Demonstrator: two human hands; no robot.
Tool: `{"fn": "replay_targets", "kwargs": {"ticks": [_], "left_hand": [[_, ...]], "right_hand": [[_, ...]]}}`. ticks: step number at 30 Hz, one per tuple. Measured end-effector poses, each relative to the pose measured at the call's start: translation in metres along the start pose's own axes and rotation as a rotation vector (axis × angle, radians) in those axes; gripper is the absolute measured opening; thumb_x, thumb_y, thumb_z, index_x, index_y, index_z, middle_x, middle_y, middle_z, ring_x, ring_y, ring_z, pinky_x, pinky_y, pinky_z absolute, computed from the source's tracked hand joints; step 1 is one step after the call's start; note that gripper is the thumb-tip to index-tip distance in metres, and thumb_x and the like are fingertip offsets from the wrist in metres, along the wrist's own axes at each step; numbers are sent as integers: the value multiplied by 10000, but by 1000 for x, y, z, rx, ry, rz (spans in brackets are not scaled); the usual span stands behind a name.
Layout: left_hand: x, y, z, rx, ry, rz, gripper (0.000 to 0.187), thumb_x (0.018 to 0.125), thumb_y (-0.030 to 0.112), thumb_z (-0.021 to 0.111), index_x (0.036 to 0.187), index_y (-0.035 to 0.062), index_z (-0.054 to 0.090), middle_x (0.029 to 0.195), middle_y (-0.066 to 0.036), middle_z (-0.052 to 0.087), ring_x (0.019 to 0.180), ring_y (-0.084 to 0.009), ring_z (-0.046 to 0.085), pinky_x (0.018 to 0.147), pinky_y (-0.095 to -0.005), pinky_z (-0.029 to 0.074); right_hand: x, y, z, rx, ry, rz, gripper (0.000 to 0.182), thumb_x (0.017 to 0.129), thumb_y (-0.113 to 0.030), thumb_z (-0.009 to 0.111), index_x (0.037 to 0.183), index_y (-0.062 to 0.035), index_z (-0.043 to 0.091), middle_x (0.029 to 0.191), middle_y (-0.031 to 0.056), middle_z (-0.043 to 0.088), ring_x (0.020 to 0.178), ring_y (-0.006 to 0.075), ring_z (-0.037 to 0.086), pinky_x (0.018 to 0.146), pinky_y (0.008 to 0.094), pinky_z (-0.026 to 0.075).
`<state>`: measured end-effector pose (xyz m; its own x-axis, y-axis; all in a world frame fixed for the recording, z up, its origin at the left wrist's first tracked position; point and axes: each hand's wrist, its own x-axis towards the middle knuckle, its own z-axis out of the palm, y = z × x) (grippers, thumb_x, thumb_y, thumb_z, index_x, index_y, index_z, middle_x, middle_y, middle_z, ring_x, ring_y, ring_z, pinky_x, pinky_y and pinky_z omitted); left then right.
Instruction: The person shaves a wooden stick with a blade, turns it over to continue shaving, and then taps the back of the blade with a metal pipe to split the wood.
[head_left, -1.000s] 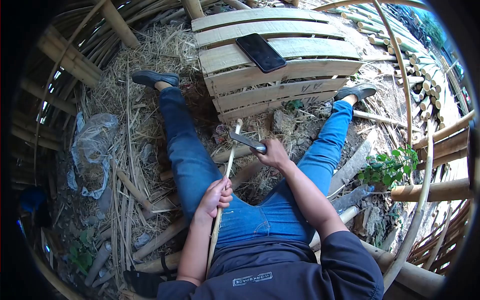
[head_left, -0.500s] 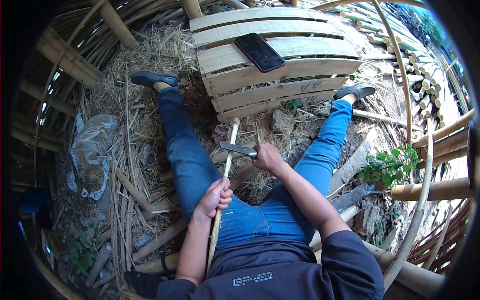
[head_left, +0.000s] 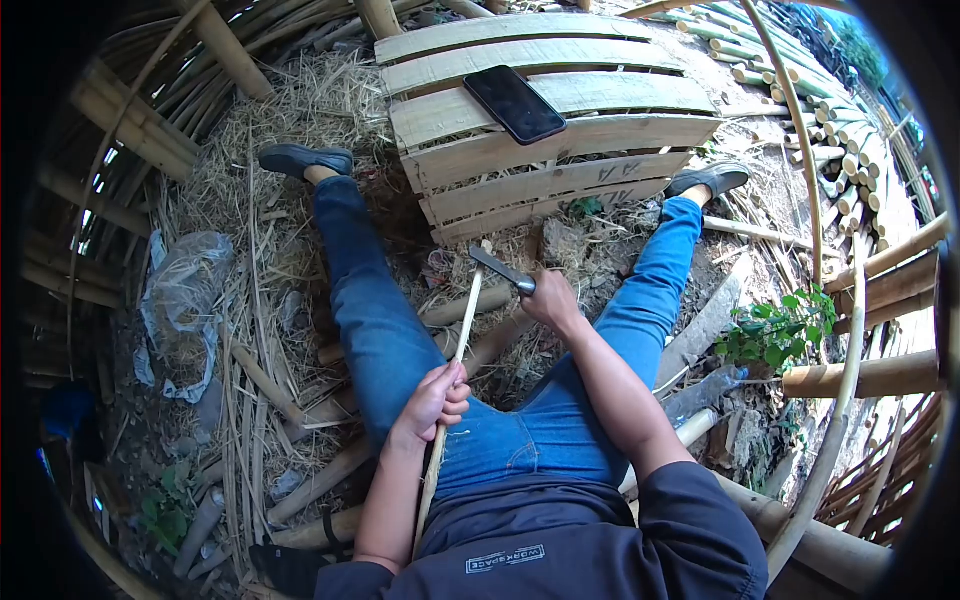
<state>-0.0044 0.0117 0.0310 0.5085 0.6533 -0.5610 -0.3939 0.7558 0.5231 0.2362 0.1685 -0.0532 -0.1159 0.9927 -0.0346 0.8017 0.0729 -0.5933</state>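
Note:
My left hand (head_left: 435, 401) is wrapped round a long pale bamboo strip (head_left: 467, 326), which runs from beside my waist up and away between my knees. In my right hand (head_left: 552, 300) is a knife (head_left: 505, 271) with a broad, dull metal blade. Its blade lies across the strip close to the far end, apparently touching it. My right fist covers most of the knife's handle.
Ahead stands a slatted wooden crate (head_left: 540, 140) with a phone (head_left: 514, 104) on top. Straw and bamboo scraps litter the ground. A plastic bag (head_left: 187, 290) lies left, a leafy plant (head_left: 780, 325) grows right, and cut bamboo poles (head_left: 850, 160) are stacked far right.
My right hand has moved the knife forward and slightly right, from partway along the strip to near its far end. The strip's far end tilts a little to the right; my left hand keeps its grip.

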Motion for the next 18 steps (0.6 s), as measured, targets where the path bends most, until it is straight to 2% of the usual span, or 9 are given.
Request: {"fn": "replay_targets", "kwargs": {"ticks": [5, 9, 12, 18], "left_hand": [[-1, 1, -4, -26, 61, 48, 296, 1067, 383, 387, 880, 156, 410, 607, 85, 266, 448, -6, 206, 369, -185, 150], [-2, 0, 6, 125, 230, 90, 308, 1064, 399, 394, 886, 148, 410, 605, 71, 303, 438, -9, 242, 364, -188, 171], [-1, -7, 6, 214, 285, 113, 315, 1061, 412, 396, 890, 148, 408, 607, 61, 327, 434, -13, 267, 360, -193, 184], [-3, -7, 10, 234, 303, 100, 326, 1062, 414, 389, 870, 150, 392, 605, 61, 324, 424, -11, 257, 354, -193, 184]], "right_hand": [[-10, -18, -14, 28, -51, -64, 238, 752, -251, 653, 799, -31, 728, 773, 262, 673, 772, 422, 678, 767, 497, 547], [-17, -30, -14, -14, -155, -54, 191, 747, -198, 637, 826, -53, 732, 791, 240, 680, 786, 422, 673, 792, 483, 542], [-16, -28, -14, -31, -166, -71, 178, 713, -164, 634, 811, -46, 725, 790, 242, 679, 783, 424, 672, 795, 484, 541], [-10, -17, 7, -9, -74, -85, 145, 689, -118, 612, 742, -12, 694, 736, 262, 653, 737, 436, 660, 762, 501, 532]]}}
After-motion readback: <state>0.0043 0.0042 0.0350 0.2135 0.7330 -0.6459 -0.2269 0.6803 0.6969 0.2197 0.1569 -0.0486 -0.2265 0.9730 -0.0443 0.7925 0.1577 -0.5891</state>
